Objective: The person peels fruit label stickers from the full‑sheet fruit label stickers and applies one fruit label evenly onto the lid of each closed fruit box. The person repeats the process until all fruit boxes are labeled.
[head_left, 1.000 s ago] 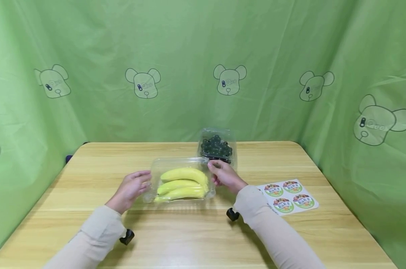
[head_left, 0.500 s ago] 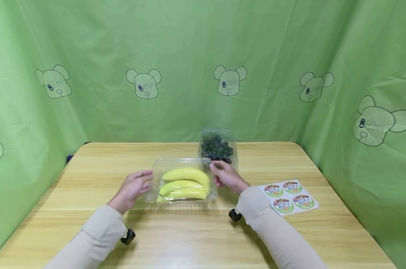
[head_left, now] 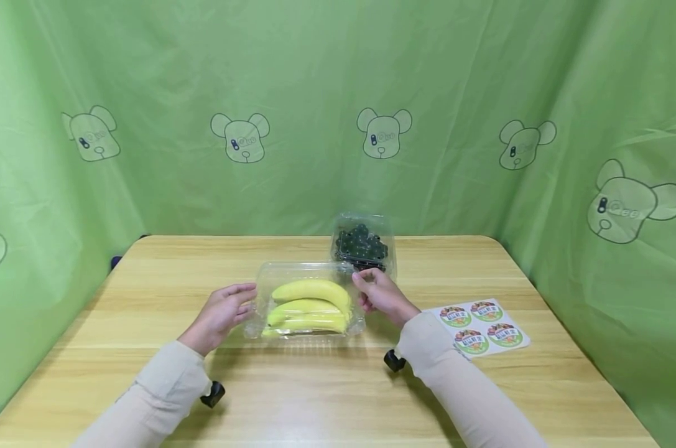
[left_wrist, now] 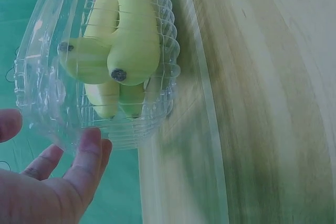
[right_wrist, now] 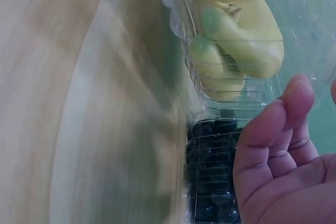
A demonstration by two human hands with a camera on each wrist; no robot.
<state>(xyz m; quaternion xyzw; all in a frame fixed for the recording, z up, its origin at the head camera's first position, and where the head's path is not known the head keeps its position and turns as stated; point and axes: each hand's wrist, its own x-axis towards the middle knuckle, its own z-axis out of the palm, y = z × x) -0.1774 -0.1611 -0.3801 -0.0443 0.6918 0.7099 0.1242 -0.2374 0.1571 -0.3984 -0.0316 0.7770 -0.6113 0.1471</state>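
Bananas (head_left: 310, 309) lie inside a clear box (head_left: 301, 270) at the middle of the table (head_left: 293, 398), with one hand at each end of it. The left hand (head_left: 220, 316) has its thumb and fingers apart, with fingertips at the left end, so it seems to support more than to grip. The right hand (head_left: 384, 295) has curved fingers at the right end; whether they pinch the box's edge or only touch it, one cannot tell. If the box is lifted so, its left end could drop, because loose fingers have little hold on smooth plastic. The bananas could then slide left and make the tilt worse. The closing is another weak point (its edges are too transparent to read): if not fastened, it might spring apart under pressure from both ends. Just beyond the right hand stands a second box (head_left: 365, 219) with dark fruit (head_left: 362, 244), and a push to the far side could bump it. At right, the sleeve (head_left: 466, 389) overlaps the sticker sheet (head_left: 481, 326), so a careless elbow might drag it.
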